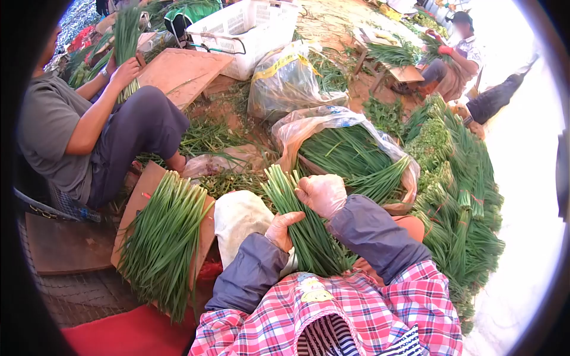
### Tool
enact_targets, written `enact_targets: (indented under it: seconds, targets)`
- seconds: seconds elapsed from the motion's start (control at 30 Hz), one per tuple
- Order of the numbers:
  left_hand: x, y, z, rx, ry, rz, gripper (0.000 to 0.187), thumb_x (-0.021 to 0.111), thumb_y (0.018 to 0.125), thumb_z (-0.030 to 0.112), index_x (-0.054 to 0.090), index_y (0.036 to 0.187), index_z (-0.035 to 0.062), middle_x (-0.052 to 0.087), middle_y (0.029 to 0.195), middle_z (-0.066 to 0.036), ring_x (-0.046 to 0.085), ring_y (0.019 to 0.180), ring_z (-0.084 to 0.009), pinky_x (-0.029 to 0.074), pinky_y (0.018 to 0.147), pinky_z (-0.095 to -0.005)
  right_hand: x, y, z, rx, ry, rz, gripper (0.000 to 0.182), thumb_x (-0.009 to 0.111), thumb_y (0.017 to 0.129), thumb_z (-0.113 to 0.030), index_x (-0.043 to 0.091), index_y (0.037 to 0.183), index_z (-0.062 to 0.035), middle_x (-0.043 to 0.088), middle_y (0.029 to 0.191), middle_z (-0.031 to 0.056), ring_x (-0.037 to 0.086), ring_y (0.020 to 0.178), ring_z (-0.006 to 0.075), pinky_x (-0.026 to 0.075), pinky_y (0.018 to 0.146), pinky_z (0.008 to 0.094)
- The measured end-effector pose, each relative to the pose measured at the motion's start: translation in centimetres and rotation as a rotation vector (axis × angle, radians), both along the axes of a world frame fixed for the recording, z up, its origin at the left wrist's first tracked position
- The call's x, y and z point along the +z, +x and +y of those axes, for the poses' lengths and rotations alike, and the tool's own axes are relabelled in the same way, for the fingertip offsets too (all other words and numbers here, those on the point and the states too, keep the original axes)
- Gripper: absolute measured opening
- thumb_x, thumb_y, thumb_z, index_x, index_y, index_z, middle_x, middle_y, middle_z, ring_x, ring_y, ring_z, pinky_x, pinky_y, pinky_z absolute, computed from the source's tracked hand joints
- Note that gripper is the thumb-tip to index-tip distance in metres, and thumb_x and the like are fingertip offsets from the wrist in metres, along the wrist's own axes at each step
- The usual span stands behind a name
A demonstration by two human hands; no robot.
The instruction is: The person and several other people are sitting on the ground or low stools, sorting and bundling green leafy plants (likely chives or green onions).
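Observation:
A bunch of garlic chives (309, 240) rests against my lap, its pale cut ends pointing away from me. Wrapped around its left side is my left hand (281, 229), thumb lying across the stalks. My right hand (322, 194) is closed at the bunch's upper right edge, knuckles up, touching the stalks; what its fingers pinch is hidden. To the left, a loose pile of garlic chives (163, 237) lies on a tilted wooden board (138, 194). Just beyond my hands, an open plastic bag (288, 139) holds more long green chives.
A seated person (65, 130) at left holds an upright bunch; another person (457, 65) works at a low table (409, 73). Stacked tied bunches (460, 207) line my right. Ahead are a white crate (252, 29), a clear bag (279, 89) and a wooden tabletop (184, 74).

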State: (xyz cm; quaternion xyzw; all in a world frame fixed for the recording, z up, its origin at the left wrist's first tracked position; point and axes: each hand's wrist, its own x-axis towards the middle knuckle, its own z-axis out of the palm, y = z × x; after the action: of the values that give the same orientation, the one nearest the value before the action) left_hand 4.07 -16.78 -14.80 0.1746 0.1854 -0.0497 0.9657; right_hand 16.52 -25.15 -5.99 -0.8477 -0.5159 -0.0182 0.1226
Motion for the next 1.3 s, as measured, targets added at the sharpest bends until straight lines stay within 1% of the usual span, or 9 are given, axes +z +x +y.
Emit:
enact_targets:
  seconds: [0.2,0.4,0.43,0.5,0.57,0.63,1.07,1.2,1.3]
  targets:
    - [0.7,0.1,0.7,-0.079,-0.256,-0.045,0.051,0.062,0.075,0.009,0.045,0.123,0.0063,0.059,0.104,-0.015,0.059,0.093,-0.0314,0.046,0.086,-0.0527,-0.6,0.0,-1.9,0.059,-0.014,0.413,0.017,0.058,0.081,-0.024,0.059,0.074,-0.0080,0.059,0.060,0.0065,0.058,0.053,0.0224,0.046,0.051,0.0342]
    - [0.3,0.2,0.6,0.081,-0.103,-0.105,0.059,0.062,0.075,0.007,0.036,0.128,0.0118,0.058,0.104,-0.013,0.060,0.089,-0.0279,0.048,0.083,-0.0532,-0.8,3.9,-8.2,-0.020,0.614,1.870,0.021,0.056,0.083,-0.018,0.062,0.079,0.0017,0.061,0.070,0.0091,0.053,0.051,0.0129,0.040,0.043,0.0237]
    - [0.4,0.2,0.5,0.086,-0.084,-0.107,0.059,0.063,0.075,0.007,0.036,0.128,0.0121,0.058,0.105,-0.013,0.060,0.088,-0.0279,0.049,0.082,-0.0525,-0.7,4.9,-8.5,-0.123,0.285,1.634,0.025,0.058,0.083,-0.026,0.064,0.084,-0.0009,0.063,0.072,0.0105,0.056,0.053,0.0172,0.044,0.047,0.0274]
    - [0.6,0.2,-0.1,0.070,0.002,-0.099,0.061,0.063,0.075,0.007,0.035,0.129,0.0126,0.057,0.106,-0.013,0.060,0.088,-0.0276,0.050,0.080,-0.0503,-2.6,4.5,-6.8,-0.198,-0.622,0.225,0.025,0.058,0.082,-0.030,0.066,0.089,-0.0067,0.064,0.073,0.0111,0.061,0.062,0.0219,0.048,0.055,0.0311]
    - [1.0,1.0,-0.4,0.066,0.058,-0.120,0.060,0.063,0.076,0.007,0.035,0.128,0.0110,0.057,0.107,-0.013,0.060,0.089,-0.0268,0.051,0.080,-0.0497,-1.6,3.1,-5.6,-0.348,-0.004,0.758,0.017,0.061,0.081,-0.019,0.065,0.092,-0.0080,0.064,0.078,0.0099,0.062,0.074,0.0193,0.048,0.063,0.0278]
    - [1.2,0.7,-0.7,0.045,0.088,-0.125,0.056,0.062,0.076,0.007,0.037,0.127,0.0074,0.056,0.108,-0.013,0.059,0.091,-0.0256,0.050,0.082,-0.0509,0.1,1.5,-3.5,0.020,0.424,0.638,0.016,0.062,0.079,-0.013,0.066,0.094,-0.0110,0.062,0.079,0.0085,0.060,0.070,0.0195,0.047,0.060,0.0279]
    - [1.2,0.8,-1.6,0.006,0.187,-0.041,0.046,0.064,0.074,0.005,0.044,0.115,0.0006,0.060,0.094,-0.015,0.063,0.080,-0.0302,0.054,0.073,-0.0445,2.5,1.1,2.2,0.105,-0.474,0.084,0.018,0.062,0.073,-0.025,0.067,0.083,-0.0104,0.062,0.069,0.0075,0.062,0.065,0.0239,0.049,0.060,0.0373]
    - [0.3,0.4,-0.5,-0.044,0.062,-0.085,0.053,0.064,0.074,0.005,0.040,0.121,0.0040,0.059,0.100,-0.015,0.062,0.085,-0.0303,0.053,0.075,-0.0444,2.1,1.9,-1.3,0.107,-0.067,0.854,0.016,0.063,0.073,-0.018,0.065,0.080,-0.0031,0.062,0.066,0.0063,0.057,0.057,0.0084,0.047,0.056,0.0252]
    - [-0.7,0.2,0.1,0.033,0.040,-0.082,0.059,0.063,0.075,0.004,0.036,0.127,0.0088,0.057,0.105,-0.015,0.060,0.092,-0.0305,0.052,0.078,-0.0459,2.4,1.3,-4.7,0.052,-0.179,1.333,0.018,0.063,0.075,-0.018,0.065,0.079,-0.0004,0.063,0.069,0.0059,0.056,0.054,0.0115,0.046,0.053,0.0262]
